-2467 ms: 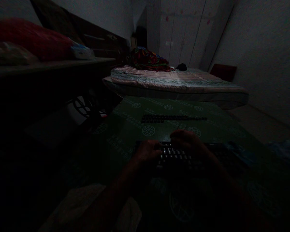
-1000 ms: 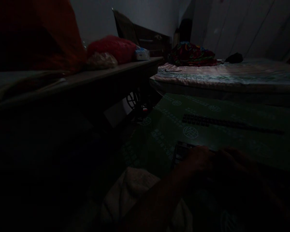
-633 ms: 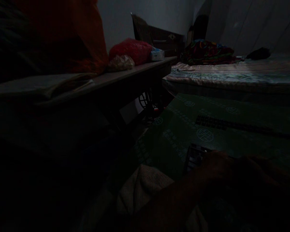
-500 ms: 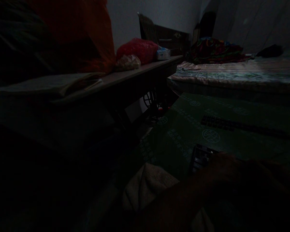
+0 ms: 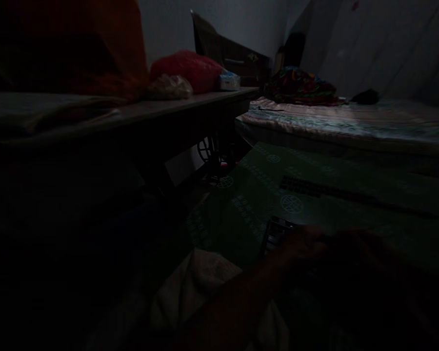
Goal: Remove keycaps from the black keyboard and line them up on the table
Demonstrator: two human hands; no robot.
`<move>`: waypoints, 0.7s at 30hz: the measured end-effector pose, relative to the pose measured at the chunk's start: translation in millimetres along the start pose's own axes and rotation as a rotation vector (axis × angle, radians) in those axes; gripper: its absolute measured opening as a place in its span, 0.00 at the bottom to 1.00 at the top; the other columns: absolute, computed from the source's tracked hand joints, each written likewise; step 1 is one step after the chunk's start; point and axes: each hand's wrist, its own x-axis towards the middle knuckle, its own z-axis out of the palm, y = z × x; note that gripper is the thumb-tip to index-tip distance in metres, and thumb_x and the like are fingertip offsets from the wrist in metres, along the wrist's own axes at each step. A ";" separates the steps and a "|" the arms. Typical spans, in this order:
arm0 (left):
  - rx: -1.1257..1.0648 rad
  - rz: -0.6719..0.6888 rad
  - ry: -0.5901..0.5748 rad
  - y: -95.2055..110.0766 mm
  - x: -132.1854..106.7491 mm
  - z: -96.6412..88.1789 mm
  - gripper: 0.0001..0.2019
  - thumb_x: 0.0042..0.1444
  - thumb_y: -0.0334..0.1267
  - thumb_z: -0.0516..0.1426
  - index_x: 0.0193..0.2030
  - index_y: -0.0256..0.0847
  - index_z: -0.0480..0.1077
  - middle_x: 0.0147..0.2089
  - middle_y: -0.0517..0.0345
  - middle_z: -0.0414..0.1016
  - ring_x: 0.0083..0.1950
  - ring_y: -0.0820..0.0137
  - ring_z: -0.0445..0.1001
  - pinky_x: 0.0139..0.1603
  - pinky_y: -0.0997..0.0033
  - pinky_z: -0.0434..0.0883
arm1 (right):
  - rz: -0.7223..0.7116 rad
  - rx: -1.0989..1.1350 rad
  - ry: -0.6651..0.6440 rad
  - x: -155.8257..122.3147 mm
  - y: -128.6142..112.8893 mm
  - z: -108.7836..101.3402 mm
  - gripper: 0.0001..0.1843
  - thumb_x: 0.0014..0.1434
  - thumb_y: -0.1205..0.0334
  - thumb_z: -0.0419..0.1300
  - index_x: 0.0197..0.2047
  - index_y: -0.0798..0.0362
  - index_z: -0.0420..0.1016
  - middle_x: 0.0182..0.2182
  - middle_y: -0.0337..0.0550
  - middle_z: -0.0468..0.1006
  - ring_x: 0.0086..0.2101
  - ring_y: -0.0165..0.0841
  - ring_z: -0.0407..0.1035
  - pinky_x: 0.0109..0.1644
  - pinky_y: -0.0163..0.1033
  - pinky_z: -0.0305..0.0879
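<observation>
The room is very dark. My left hand (image 5: 300, 243) rests over the left end of a dark keyboard (image 5: 276, 231) that lies on a green printed mat (image 5: 256, 204). My right hand (image 5: 354, 243) lies just to its right on the same keyboard. Both hands are dim shapes and their fingers do not show clearly. Farther back on the mat lies a long row of loose black keycaps (image 5: 314, 187). A pale cloth (image 5: 205, 282) sits by my left forearm.
A low wooden table (image 5: 161, 109) at left carries an orange bundle (image 5: 95, 48), a red bag (image 5: 186, 70) and a clear bag (image 5: 170, 87). A mattress (image 5: 351, 119) with bright crumpled clothing (image 5: 300, 85) lies behind the mat. Black ironwork (image 5: 208, 148) shows under the table.
My head swung left since the earliest frame, bringing the table into view, then drifted slightly back right. Both hands have stayed on the keyboard.
</observation>
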 end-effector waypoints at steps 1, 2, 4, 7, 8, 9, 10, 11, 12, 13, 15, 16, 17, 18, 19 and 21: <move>-0.054 -0.005 0.006 0.6 0.1 -2.9 0.12 0.50 0.33 0.51 0.40 0.36 0.71 0.40 0.54 0.74 0.41 0.69 0.71 0.40 0.74 0.65 | 0.000 -0.009 -0.013 6.9 -6.2 -7.1 0.11 0.52 0.55 0.53 0.31 0.50 0.73 0.30 0.46 0.74 0.33 0.39 0.69 0.32 0.39 0.65; -0.134 -0.016 0.024 1.3 0.5 -5.7 0.12 0.49 0.32 0.52 0.39 0.35 0.72 0.39 0.54 0.75 0.40 0.70 0.71 0.40 0.75 0.66 | 0.006 -0.006 -0.031 13.6 -11.9 -12.0 0.12 0.55 0.56 0.49 0.32 0.50 0.72 0.29 0.44 0.75 0.30 0.36 0.69 0.30 0.37 0.65; -0.297 -0.053 0.062 2.8 1.9 -11.0 0.11 0.47 0.32 0.52 0.37 0.34 0.72 0.37 0.55 0.75 0.38 0.70 0.72 0.38 0.75 0.66 | 0.006 -0.009 -0.071 25.2 -20.2 -15.1 0.15 0.59 0.59 0.45 0.31 0.51 0.71 0.25 0.41 0.75 0.26 0.30 0.69 0.28 0.32 0.65; -0.480 -0.082 0.113 5.8 4.2 -18.0 0.12 0.44 0.30 0.54 0.38 0.34 0.72 0.37 0.54 0.75 0.40 0.69 0.72 0.40 0.75 0.66 | -0.010 -0.026 -0.027 36.6 -22.4 -10.7 0.16 0.59 0.58 0.45 0.28 0.52 0.70 0.25 0.42 0.75 0.26 0.30 0.70 0.29 0.32 0.64; -0.525 -0.103 0.133 6.7 4.8 -20.1 0.14 0.43 0.30 0.56 0.39 0.34 0.71 0.38 0.54 0.75 0.40 0.68 0.72 0.41 0.74 0.66 | -0.028 -0.019 -0.004 38.5 -21.4 -9.1 0.16 0.59 0.58 0.45 0.28 0.52 0.70 0.26 0.43 0.76 0.28 0.31 0.70 0.31 0.33 0.65; -0.558 -0.141 0.151 7.2 5.4 -22.2 0.15 0.42 0.32 0.57 0.40 0.34 0.71 0.37 0.54 0.75 0.39 0.68 0.72 0.41 0.73 0.67 | -0.036 -0.016 0.017 39.7 -20.1 -7.9 0.15 0.58 0.58 0.46 0.29 0.52 0.70 0.27 0.44 0.76 0.30 0.32 0.70 0.33 0.34 0.65; -0.581 -0.170 0.179 7.3 5.8 -24.1 0.16 0.41 0.33 0.58 0.40 0.34 0.71 0.36 0.54 0.75 0.39 0.68 0.72 0.40 0.73 0.67 | -0.036 -0.014 0.015 40.2 -19.1 -7.3 0.14 0.58 0.58 0.46 0.29 0.52 0.70 0.27 0.44 0.76 0.30 0.33 0.70 0.33 0.34 0.65; -0.601 -0.188 0.209 6.8 6.2 -26.0 0.14 0.40 0.34 0.59 0.37 0.35 0.71 0.36 0.55 0.75 0.38 0.68 0.72 0.40 0.72 0.67 | -0.030 -0.014 -0.015 40.2 -18.7 -7.1 0.14 0.58 0.58 0.47 0.29 0.52 0.70 0.27 0.44 0.75 0.29 0.32 0.70 0.32 0.34 0.64; -0.621 -0.204 0.228 5.8 6.5 -27.8 0.13 0.39 0.35 0.60 0.35 0.35 0.72 0.34 0.55 0.75 0.37 0.68 0.72 0.39 0.72 0.67 | -0.017 -0.010 -0.057 39.7 -19.0 -7.4 0.13 0.58 0.59 0.47 0.29 0.52 0.70 0.26 0.43 0.75 0.28 0.31 0.69 0.31 0.33 0.64; -0.641 -0.212 0.236 4.3 6.7 -29.3 0.12 0.39 0.36 0.60 0.33 0.35 0.72 0.32 0.56 0.75 0.36 0.69 0.72 0.39 0.71 0.67 | -0.002 0.002 -0.116 38.9 -20.1 -7.8 0.13 0.58 0.60 0.47 0.28 0.52 0.70 0.25 0.42 0.74 0.26 0.30 0.69 0.29 0.32 0.63; -0.689 -0.222 0.211 0.1 6.7 -31.8 0.09 0.39 0.37 0.60 0.30 0.36 0.71 0.29 0.58 0.74 0.32 0.70 0.71 0.37 0.71 0.66 | 0.008 0.072 -0.230 37.0 -24.8 -9.1 0.12 0.58 0.62 0.47 0.30 0.52 0.70 0.24 0.41 0.74 0.24 0.29 0.68 0.27 0.30 0.62; -0.719 -0.225 0.189 -2.3 6.5 -32.6 0.09 0.39 0.36 0.60 0.29 0.36 0.71 0.27 0.59 0.73 0.31 0.70 0.71 0.36 0.71 0.66 | 0.007 0.122 -0.261 36.2 -27.8 -9.8 0.12 0.58 0.62 0.47 0.33 0.52 0.71 0.26 0.41 0.74 0.25 0.29 0.69 0.28 0.30 0.62; -0.748 -0.221 0.166 -4.7 6.1 -33.2 0.09 0.39 0.36 0.60 0.29 0.36 0.71 0.27 0.60 0.73 0.31 0.71 0.71 0.36 0.71 0.66 | 0.009 0.171 -0.276 35.6 -30.9 -10.6 0.12 0.58 0.62 0.47 0.36 0.53 0.71 0.28 0.41 0.75 0.27 0.29 0.70 0.29 0.30 0.63; -0.776 -0.218 0.147 -7.0 5.8 -33.5 0.09 0.39 0.36 0.60 0.30 0.36 0.71 0.28 0.60 0.73 0.30 0.71 0.71 0.36 0.72 0.66 | 0.010 0.216 -0.288 35.5 -33.9 -11.5 0.12 0.58 0.62 0.47 0.39 0.53 0.71 0.30 0.42 0.76 0.28 0.29 0.71 0.30 0.30 0.64; -0.805 -0.216 0.134 -9.1 5.5 -33.7 0.10 0.39 0.35 0.60 0.31 0.36 0.71 0.28 0.60 0.74 0.30 0.72 0.71 0.36 0.72 0.66 | 0.010 0.254 -0.297 35.8 -36.3 -12.5 0.13 0.58 0.62 0.48 0.42 0.53 0.70 0.32 0.43 0.77 0.30 0.30 0.71 0.31 0.30 0.65; -0.866 -0.219 0.124 -12.4 5.3 -33.7 0.12 0.38 0.36 0.61 0.33 0.36 0.71 0.29 0.60 0.74 0.30 0.72 0.71 0.34 0.73 0.66 | 0.012 0.300 -0.322 37.4 -39.3 -14.6 0.14 0.57 0.63 0.50 0.45 0.54 0.69 0.36 0.44 0.78 0.32 0.31 0.73 0.34 0.31 0.66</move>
